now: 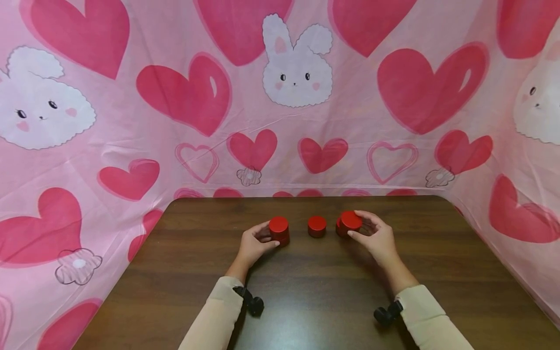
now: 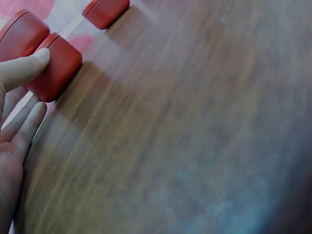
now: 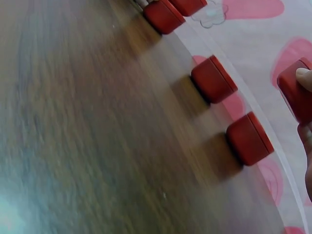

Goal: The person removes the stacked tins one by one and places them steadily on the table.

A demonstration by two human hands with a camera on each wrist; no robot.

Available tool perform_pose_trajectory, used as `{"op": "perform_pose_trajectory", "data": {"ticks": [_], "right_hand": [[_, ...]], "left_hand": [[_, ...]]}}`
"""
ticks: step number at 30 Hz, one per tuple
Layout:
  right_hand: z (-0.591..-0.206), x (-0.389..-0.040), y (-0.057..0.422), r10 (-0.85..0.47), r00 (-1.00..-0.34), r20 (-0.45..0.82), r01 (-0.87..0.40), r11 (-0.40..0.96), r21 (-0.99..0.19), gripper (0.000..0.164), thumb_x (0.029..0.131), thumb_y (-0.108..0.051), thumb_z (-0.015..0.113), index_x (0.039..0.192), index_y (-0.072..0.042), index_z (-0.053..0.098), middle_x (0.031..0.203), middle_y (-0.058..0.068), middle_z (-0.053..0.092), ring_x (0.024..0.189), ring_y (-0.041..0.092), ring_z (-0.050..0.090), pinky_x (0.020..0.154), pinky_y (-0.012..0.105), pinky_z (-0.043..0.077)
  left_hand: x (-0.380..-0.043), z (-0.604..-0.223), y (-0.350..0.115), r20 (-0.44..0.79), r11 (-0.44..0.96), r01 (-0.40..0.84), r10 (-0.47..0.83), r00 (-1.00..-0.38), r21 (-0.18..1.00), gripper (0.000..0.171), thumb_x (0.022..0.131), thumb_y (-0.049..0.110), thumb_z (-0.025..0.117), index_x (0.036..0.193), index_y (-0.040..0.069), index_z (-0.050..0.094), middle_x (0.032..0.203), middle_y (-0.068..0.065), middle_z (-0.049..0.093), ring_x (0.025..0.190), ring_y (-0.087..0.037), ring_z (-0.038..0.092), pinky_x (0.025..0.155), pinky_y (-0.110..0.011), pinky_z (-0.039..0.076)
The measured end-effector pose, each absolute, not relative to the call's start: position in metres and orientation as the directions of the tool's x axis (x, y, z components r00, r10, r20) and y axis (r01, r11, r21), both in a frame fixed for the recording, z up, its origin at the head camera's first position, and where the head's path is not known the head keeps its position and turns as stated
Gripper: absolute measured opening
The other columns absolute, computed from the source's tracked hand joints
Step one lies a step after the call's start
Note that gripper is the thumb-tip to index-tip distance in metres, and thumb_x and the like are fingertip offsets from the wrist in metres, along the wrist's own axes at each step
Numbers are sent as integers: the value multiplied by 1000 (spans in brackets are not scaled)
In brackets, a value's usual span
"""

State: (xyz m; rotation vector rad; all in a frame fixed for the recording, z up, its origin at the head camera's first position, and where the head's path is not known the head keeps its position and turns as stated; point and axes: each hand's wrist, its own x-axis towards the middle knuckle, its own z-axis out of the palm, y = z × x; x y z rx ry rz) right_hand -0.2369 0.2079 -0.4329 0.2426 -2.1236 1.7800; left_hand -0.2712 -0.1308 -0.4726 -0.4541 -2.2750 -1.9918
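Two red round lidded tins stand stacked, the upper tin (image 1: 278,224) on the lower tin (image 2: 66,68). My left hand (image 1: 255,245) holds this stack from the left, its thumb (image 2: 31,67) against the lower tin and the fingers on the far side. A third red tin (image 1: 317,226) sits alone on the table to the right. My right hand (image 1: 377,238) pinches a red tin (image 3: 295,90) between thumb and fingers, raised off the table. Underneath and slightly left of it, another red tin (image 3: 249,139) rests on the tabletop, mostly covered in the head view.
The brown wooden table (image 1: 306,291) ends at a pink cloth backdrop (image 1: 297,126) with hearts and rabbits, hanging behind and along both sides. Black wrist straps with small devices (image 1: 255,305) sit over the light sleeves (image 1: 430,316).
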Motion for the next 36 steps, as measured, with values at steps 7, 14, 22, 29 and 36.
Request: {"op": "perform_pose_trajectory", "data": {"ticks": [7, 14, 22, 29, 36], "right_hand": [[-450, -245, 224, 132, -913, 386, -353, 218, -910, 56, 75, 8, 80, 126, 8, 58, 125, 27, 60, 100, 2, 61, 88, 16, 50], [-468, -257, 242, 179, -904, 388, -342, 243, -908, 56, 73, 5, 82, 125, 4, 61, 122, 14, 64, 99, -1, 60, 86, 11, 48], [-475, -261, 253, 205, -910, 360, -296, 285, -912, 57, 74, 3, 82, 126, 3, 61, 120, 12, 65, 98, -3, 59, 87, 13, 48], [-479, -264, 260, 215, -921, 324, -244, 328, -913, 57, 76, -1, 83, 128, 2, 60, 128, 23, 59, 100, -5, 56, 87, 10, 46], [-480, -265, 262, 219, -923, 315, -230, 341, -912, 57, 74, 4, 82, 127, 4, 59, 127, 26, 59, 97, -7, 56, 84, 7, 46]], "left_hand": [[-271, -472, -131, 246, 118, 267, 164, -955, 956, 61, 73, -7, 81, 129, -5, 58, 113, -25, 66, 105, -40, 63, 90, -46, 53], [-271, -472, -131, 242, 123, 263, 165, -956, 957, 61, 74, -7, 81, 130, -5, 58, 114, -25, 66, 105, -40, 63, 90, -45, 54], [-270, -471, -130, 248, 117, 268, 162, -955, 956, 60, 73, -8, 81, 129, -6, 58, 114, -26, 66, 105, -42, 62, 91, -49, 52], [-269, -471, -130, 252, 117, 272, 162, -954, 955, 60, 73, -9, 80, 129, -7, 58, 114, -27, 66, 106, -43, 62, 91, -51, 51], [-270, -471, -131, 252, 116, 272, 159, -954, 955, 61, 73, -8, 81, 129, -6, 58, 113, -26, 66, 105, -42, 63, 90, -49, 52]]}}
